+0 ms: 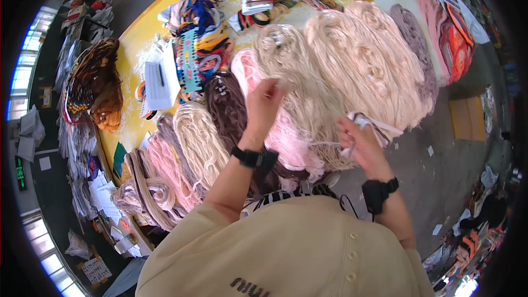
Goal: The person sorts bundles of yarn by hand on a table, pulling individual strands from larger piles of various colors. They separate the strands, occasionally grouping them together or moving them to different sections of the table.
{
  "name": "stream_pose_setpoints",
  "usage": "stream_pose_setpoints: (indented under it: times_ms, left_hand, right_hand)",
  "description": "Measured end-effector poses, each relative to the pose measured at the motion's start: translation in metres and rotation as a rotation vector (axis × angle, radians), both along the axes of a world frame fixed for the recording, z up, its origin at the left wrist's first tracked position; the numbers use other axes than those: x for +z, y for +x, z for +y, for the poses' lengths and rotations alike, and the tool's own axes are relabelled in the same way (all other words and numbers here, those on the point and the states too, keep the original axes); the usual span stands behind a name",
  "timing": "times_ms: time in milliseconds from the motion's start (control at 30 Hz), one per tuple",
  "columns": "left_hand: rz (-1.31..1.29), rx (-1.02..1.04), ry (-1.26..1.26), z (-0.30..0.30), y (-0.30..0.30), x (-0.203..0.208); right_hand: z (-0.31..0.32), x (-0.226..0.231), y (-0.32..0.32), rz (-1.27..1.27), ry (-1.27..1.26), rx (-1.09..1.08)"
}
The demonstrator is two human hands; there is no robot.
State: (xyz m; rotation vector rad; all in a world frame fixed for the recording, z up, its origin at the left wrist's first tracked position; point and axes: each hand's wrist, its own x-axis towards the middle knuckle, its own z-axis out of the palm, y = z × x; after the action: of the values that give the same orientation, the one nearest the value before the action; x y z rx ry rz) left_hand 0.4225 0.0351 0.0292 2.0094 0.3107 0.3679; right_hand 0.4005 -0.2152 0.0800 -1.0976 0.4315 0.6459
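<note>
beige cloth of the wearer's shirt [291, 247] filled the bottom of the view, with a row of pale buttons down its right side. beyond it, both forearms reached over a spread of yarn, a black band on each wrist. between the hands lay the greige hank [308, 71], long and loose, its fine dull strands running down toward the wearer and fraying into a soft, fuzzy tangle at the near end. left of it, and partly behind the left forearm, showed the pink yarn [291, 143], pale and fluffy, matted into clumps low down. the grip of the left hand [265, 104] was curled in over the pink yarn and the greige hank's left edge; its fingertips were blurred, so i cannot tell whether they pinched a thread. the grip of the right hand [360, 142] was closed on pale strands [346, 151] by the greige hank's near right side, and a whitish length stretched left from there toward the pink yarn. just beside that hand was a white-and-dark bundle [377, 126]. to the right spread the broad peach-cream yarn [368, 60], thick and wavy; to the left, a dark brown hank [225, 102] and a cream hank [201, 137]. farther off, the yellow counter [132, 52] carried many-coloured bundles [203, 22] and a paper [157, 93] with a pen [161, 75] on it.
</note>
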Motion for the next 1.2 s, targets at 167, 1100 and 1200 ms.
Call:
stream_pose_setpoints:
  times_ms: [167,1100,1200]
  left_hand:
    - [-0.123,-0.581,0.103,-0.111,-0.058,0.058]
    - [0.293,-0.087,0.594,-0.261,0.142,-0.054]
    - [0.268,-0.301,0.826,-0.249,0.168,-0.065]
  right_hand:
    - [-0.031,0.012,-0.009,-0.173,-0.016,0.196]
    - [-0.539,0.048,0.039,-0.586,0.378,-0.604]
    - [-0.478,0.045,0.076,-0.291,0.288,-0.509]
